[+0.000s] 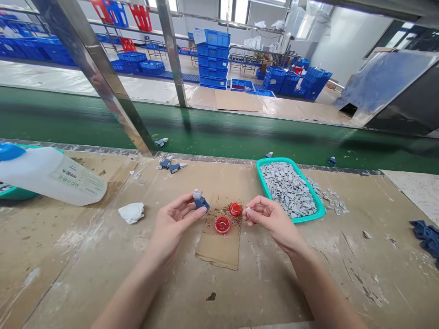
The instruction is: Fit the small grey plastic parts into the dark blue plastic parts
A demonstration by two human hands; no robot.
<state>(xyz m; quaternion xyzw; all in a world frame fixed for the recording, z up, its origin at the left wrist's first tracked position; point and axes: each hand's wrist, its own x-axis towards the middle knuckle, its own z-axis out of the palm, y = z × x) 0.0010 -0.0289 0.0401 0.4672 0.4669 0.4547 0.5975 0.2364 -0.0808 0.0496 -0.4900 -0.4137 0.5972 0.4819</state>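
Observation:
My left hand (173, 221) is closed around a small dark-blue plastic part with a grey knob on top (200, 201). Between the thumb and fingers of my right hand (272, 221) is a small pale plastic piece (248, 209), mostly covered by the fingertips. Two small red cups, a nearer one (222, 225) and a farther one (235, 209), hold a shiny liquid. They stand between my hands on a stained cardboard strip (217, 256). Beyond my right hand lies a teal tray (321, 213) filled with small grey plastic pieces (288, 189).
A white jug with a blue cap (78, 176) leans at the left, near a crumpled white tissue (131, 213). Several blue parts (174, 167) lie by the green conveyor belt (212, 132). Loose grey pieces (334, 198) and dark-blue parts (427, 237) lie right. A metal post (103, 87) rises left.

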